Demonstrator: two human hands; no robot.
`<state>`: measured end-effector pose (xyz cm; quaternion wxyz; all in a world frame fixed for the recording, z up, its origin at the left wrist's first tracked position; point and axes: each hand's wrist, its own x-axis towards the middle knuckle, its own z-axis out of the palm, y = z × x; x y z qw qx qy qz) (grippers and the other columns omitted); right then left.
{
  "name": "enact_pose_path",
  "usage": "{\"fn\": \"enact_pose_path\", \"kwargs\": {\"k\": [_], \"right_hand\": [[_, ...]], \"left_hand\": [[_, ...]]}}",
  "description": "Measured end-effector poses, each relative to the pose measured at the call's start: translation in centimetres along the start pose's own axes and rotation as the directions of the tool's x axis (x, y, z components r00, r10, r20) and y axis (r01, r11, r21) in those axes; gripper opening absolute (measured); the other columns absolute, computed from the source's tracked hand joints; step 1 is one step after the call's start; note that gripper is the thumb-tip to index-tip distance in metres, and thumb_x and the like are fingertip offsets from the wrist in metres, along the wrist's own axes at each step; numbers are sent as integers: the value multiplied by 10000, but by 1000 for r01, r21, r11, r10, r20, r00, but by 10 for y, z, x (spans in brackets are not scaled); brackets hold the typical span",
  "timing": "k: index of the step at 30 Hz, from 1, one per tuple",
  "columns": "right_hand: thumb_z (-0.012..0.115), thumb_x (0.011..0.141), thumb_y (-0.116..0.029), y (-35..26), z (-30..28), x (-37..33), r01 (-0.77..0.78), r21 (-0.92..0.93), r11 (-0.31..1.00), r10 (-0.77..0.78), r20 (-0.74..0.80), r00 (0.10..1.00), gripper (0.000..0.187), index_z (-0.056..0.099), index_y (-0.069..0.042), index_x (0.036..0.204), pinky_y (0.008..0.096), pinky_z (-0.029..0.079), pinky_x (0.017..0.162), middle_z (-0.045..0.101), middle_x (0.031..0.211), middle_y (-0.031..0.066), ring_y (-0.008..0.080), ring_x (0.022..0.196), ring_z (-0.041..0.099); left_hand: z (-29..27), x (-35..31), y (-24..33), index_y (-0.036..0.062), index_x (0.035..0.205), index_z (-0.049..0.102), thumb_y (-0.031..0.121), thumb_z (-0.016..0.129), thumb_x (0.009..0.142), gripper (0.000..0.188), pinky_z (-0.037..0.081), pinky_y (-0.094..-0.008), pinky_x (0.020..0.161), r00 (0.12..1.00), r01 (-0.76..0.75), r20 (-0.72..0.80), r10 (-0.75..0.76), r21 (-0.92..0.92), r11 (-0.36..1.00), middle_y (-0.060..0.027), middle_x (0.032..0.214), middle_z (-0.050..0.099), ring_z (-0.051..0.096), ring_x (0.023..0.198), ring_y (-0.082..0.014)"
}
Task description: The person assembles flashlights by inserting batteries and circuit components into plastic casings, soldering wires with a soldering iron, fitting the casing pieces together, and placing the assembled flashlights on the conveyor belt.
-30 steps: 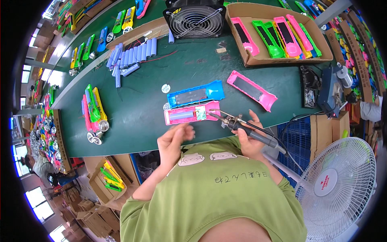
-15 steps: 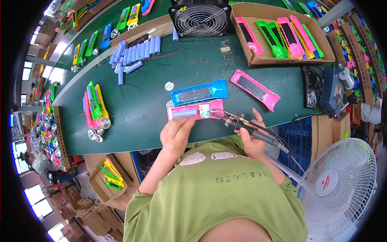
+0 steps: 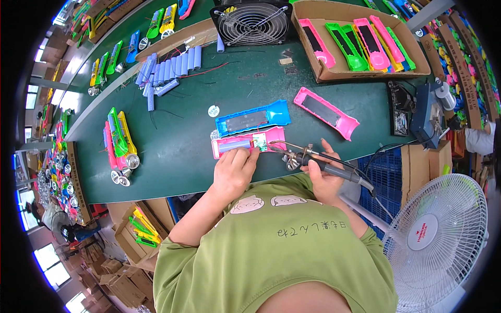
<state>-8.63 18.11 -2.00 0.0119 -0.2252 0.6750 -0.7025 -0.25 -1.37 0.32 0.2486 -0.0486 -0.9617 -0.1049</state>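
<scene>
A pink flashlight housing [image 3: 275, 136] lies open at the table's front, with a lilac battery cell [image 3: 234, 146] and a small green-white circuit board [image 3: 259, 141] in it. My left hand [image 3: 233, 173] is at its near edge, thumb and fingers pinched beside the board; whatever they hold is hidden. My right hand [image 3: 327, 180] grips a dark-handled soldering iron [image 3: 334, 169], its metal end pointing left toward the board. A shiny reflector cup [image 3: 293, 162] sits just under the iron. Directly behind the pink housing lies a blue housing [image 3: 252, 119].
An empty pink housing [image 3: 327, 113] lies at right, before a cardboard tray [image 3: 371, 75] of coloured housings. Lilac cells [image 3: 172, 68] with wires are heaped at back left, near a black fan [image 3: 251, 24]. Assembled flashlights [image 3: 119, 141] lie left; a soldering station [image 3: 429, 112] stands right.
My left hand has shifted right along the pink housing, from the cell to beside the board. My right hand still holds the iron near the board, and the reflector cup shows more plainly.
</scene>
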Motion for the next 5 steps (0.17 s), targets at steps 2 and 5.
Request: {"fn": "enact_pose_path", "kwargs": {"k": [2, 5], "right_hand": [[617, 746, -23, -2, -3, 2, 5, -14, 1000, -4, 44, 999, 125, 599, 40, 853, 444, 249, 1013, 641, 692, 66, 130, 733, 602], [618, 745, -23, -2, -2, 2, 6, 16, 1000, -7, 62, 998, 135, 604, 40, 864, 445, 236, 1021, 642, 697, 67, 146, 773, 601]], "left_hand": [[1, -2, -2, 23, 891, 632, -4, 662, 611, 283, 431, -292, 538, 999, -40, -6, 40, 21, 999, -46, 747, 501, 526, 629, -175], [1, -2, -2, 16, 895, 630, -4, 658, 617, 280, 433, -293, 541, 998, -60, 2, 60, 20, 998, -50, 747, 503, 530, 636, -178]]}}
